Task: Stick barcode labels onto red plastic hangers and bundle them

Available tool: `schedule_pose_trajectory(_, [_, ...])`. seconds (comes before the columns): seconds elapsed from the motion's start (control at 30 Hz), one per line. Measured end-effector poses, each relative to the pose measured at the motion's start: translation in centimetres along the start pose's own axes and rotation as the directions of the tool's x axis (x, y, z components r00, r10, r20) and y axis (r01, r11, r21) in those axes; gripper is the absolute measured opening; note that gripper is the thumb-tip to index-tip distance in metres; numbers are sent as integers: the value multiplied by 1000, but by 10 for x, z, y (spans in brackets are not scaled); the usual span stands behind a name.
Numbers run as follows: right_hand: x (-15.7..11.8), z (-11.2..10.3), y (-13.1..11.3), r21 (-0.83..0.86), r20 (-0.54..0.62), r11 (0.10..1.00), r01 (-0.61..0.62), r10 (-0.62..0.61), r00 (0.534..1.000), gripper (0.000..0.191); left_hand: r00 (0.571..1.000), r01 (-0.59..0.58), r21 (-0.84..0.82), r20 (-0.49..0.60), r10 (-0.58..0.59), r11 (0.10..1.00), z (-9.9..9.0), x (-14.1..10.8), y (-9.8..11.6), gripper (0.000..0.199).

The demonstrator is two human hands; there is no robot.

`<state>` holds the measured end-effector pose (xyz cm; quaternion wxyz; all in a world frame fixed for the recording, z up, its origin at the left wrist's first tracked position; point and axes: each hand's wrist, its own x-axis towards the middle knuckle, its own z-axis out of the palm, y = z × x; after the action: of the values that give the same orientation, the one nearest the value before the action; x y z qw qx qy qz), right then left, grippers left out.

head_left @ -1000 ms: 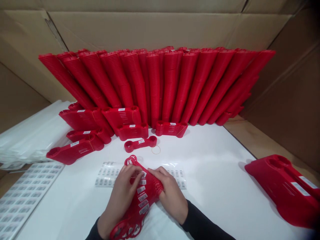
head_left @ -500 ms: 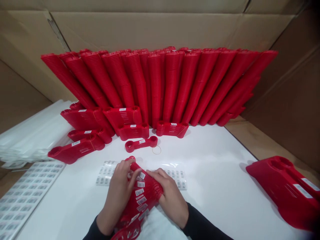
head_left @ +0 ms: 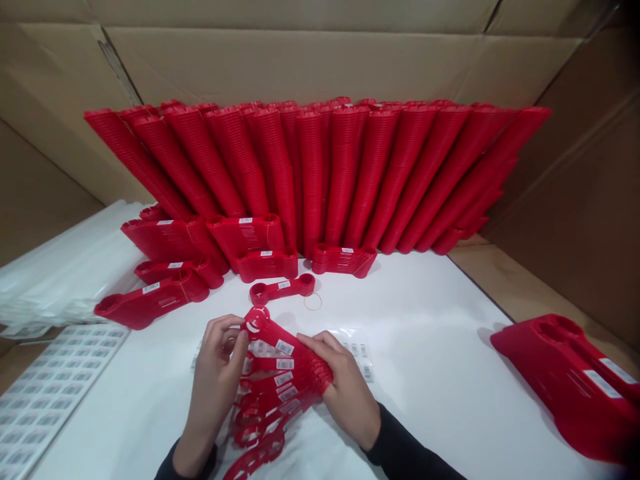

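In my right hand [head_left: 347, 387] is one end of a stack of flat red plastic pieces [head_left: 267, 383], each with a ringed end and most with a white barcode label. The stack is fanned out, its free ends spreading to the left and toward me. My left hand [head_left: 213, 377] pinches the ringed end of the uppermost piece, fingers and thumb at its left edge. Beneath the hands, partly covered, lies a clear-backed label sheet [head_left: 363, 363]. Just beyond sit a small labelled red piece [head_left: 283, 287] and a thin rubber band [head_left: 313, 302].
Tall stacks of red pieces [head_left: 310, 180] line the cardboard wall [head_left: 300, 63]. Banded, labelled bundles [head_left: 155, 298] stand before them. At left are clear plastic bags [head_left: 65, 260] and a barcode label sheet [head_left: 55, 393]. More labelled stacks [head_left: 560, 380] lie at right.
My left hand has shifted left and down to the ringed end of the top piece. The held pieces are spread wider, with gaps showing between them. My right hand keeps its grip.
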<state>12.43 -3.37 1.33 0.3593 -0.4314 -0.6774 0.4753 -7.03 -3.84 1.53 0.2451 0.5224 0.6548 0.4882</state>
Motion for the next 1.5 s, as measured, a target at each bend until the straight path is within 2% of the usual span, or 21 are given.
schedule_pose_trajectory(0.1, [2,-1,4,14,-51,1000,-3,3,999,48,994,60,-80,91,-53,995,-1,-1,-2,19])
schedule_pose_trajectory(0.17, [3,-1,6,19,-59,1000,-5,6,998,47,982,95,-69,171,-82,993,-3,-1,-5,19])
schedule_pose_trajectory(0.3, [3,-1,7,22,-48,1000,-6,7,999,47,946,61,-40,320,-45,997,-18,5,-10,15])
schedule_pose_trajectory(0.37, [2,-1,7,19,-39,1000,-8,9,999,48,963,36,-63,270,-18,997,-28,12,-17,14])
schedule_pose_trajectory(0.4, [2,0,8,16,-31,1000,-14,14,999,49,984,9,-40,180,-1,999,-33,16,-21,17])
schedule_pose_trajectory(0.47, [1,0,8,9,-4,999,-34,34,999,50,999,-34,166,-17,37,985,-39,25,-34,21])
schedule_pose_trajectory(0.5, [1,0,8,4,13,999,-44,44,999,50,996,-66,324,-40,84,944,-40,29,-41,25])
schedule_pose_trajectory(0.57, [2,1,7,-5,41,998,-56,56,998,50,989,-135,588,29,146,798,-38,33,-56,33])
schedule_pose_trajectory(0.6, [2,1,7,-8,49,998,-58,58,997,50,985,-167,665,79,154,728,-36,34,-62,34])
schedule_pose_trajectory(0.63, [2,1,6,-11,51,998,-57,58,997,49,981,-194,715,122,154,672,-34,34,-66,35])
schedule_pose_trajectory(0.7, [2,1,5,-12,49,999,-53,54,997,48,971,-238,748,184,152,619,-30,32,-70,35])
schedule_pose_trajectory(0.83, [2,2,5,-7,36,999,-40,40,999,45,957,-280,678,252,143,680,-29,29,-65,32])
schedule_pose_trajectory(1.03, [2,0,7,-6,31,999,-45,45,998,43,967,-201,608,248,57,768,-31,29,-58,25])
schedule_pose_trajectory(1.13, [3,0,7,-20,27,999,-33,33,999,43,964,-178,489,260,52,854,-38,31,-53,27])
schedule_pose_trajectory(1.2, [3,0,8,-38,15,999,-17,17,1000,42,965,-129,387,260,26,913,-43,32,-45,29])
schedule_pose_trajectory(1.3, [3,1,8,-49,12,999,-15,15,1000,40,965,6,231,255,-66,973,-46,29,-27,29])
schedule_pose_trajectory(1.4, [3,1,9,-58,2,998,-22,22,1000,41,935,73,51,343,-86,996,-37,20,-9,26])
schedule_pose_trajectory(1.5, [3,1,7,-81,-6,997,-18,17,1000,43,863,217,-27,473,-179,976,-21,9,4,30])
